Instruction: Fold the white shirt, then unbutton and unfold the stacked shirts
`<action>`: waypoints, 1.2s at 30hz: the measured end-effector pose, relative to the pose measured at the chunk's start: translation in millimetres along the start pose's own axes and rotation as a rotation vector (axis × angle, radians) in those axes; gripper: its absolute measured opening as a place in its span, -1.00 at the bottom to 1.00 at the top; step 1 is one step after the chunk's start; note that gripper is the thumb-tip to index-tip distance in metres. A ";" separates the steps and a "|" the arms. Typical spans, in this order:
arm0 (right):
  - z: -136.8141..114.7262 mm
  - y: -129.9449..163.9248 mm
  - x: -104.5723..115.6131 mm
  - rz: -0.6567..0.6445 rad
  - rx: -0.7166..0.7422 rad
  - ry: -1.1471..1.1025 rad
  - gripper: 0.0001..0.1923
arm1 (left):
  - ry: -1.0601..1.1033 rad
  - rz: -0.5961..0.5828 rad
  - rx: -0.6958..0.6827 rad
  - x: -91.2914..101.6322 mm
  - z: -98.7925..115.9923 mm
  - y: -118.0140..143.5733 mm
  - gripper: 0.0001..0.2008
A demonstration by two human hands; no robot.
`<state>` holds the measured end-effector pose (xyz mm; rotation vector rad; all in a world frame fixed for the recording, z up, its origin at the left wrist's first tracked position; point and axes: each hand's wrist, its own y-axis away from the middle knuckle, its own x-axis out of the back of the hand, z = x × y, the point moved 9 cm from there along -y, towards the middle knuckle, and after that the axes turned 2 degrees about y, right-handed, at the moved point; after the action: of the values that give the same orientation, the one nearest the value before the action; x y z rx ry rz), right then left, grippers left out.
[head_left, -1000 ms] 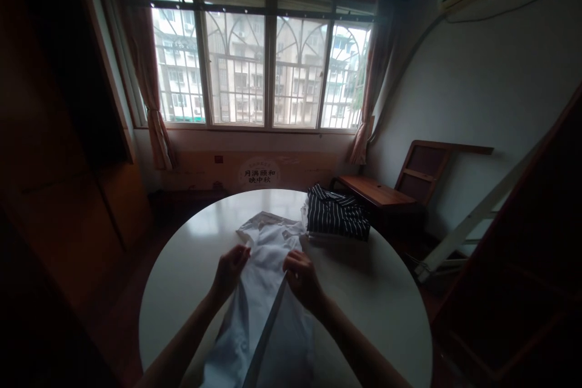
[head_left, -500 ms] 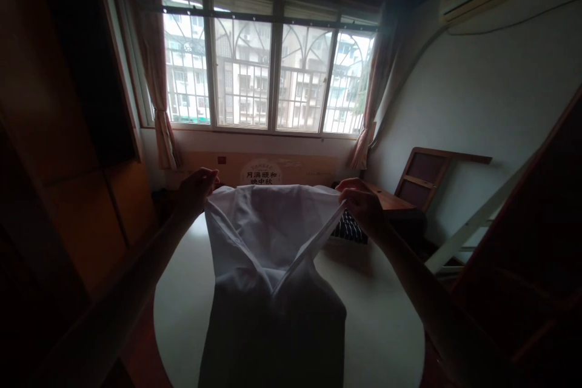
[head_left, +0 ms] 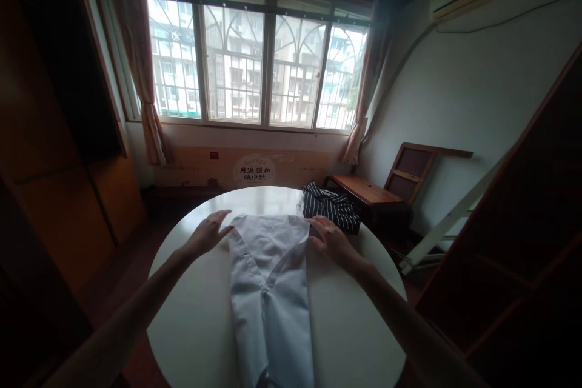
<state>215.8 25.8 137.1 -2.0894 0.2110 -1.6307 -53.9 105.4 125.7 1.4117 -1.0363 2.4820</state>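
Note:
A white V-necked garment (head_left: pixel 273 291), its kind otherwise unclear, lies lengthwise on the round white table (head_left: pixel 186 315), its neck end away from me. My left hand (head_left: pixel 211 233) is at its upper left corner, fingers apart, the tips beside the cloth. At the upper right corner, my right hand (head_left: pixel 330 236) has its fingers spread, with the fingertips at the fabric's edge. Neither hand grips it. Just beyond my right hand rests a folded black-and-white striped garment (head_left: pixel 331 209).
A wooden bench (head_left: pixel 368 189) stands behind the table at the right, and a white ladder-like frame (head_left: pixel 445 224) leans nearby. A wooden cabinet (head_left: pixel 95 224) is on the left. A long printed board (head_left: pixel 291 163) sits under the window (head_left: pixel 234 66).
The white garment, held up by its corners before, has come down flat onto the table. Both my hands lowered with it and let go. The striped garment shows more fully.

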 end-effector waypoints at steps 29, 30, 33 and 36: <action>-75.0 74.3 -120.2 -0.112 -0.003 -0.372 -0.84 | 0.464 -0.314 0.116 -106.8 59.4 117.9 -0.86; -75.2 74.5 -119.7 -0.111 -0.004 -0.376 -0.84 | 0.461 -0.307 0.117 -105.4 60.0 117.8 -0.86; -76.3 75.3 -118.7 -0.121 -0.007 -0.382 -0.84 | 0.438 -0.289 0.121 -102.3 61.1 117.8 -0.86; -76.7 75.9 -118.6 -0.136 -0.013 -0.383 -0.84 | 0.443 -0.274 0.137 -102.6 60.3 118.6 -0.88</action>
<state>122.9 -13.7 12.5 -2.4199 -0.0494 -1.2667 -0.1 2.3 4.4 0.8882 -0.5550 2.5229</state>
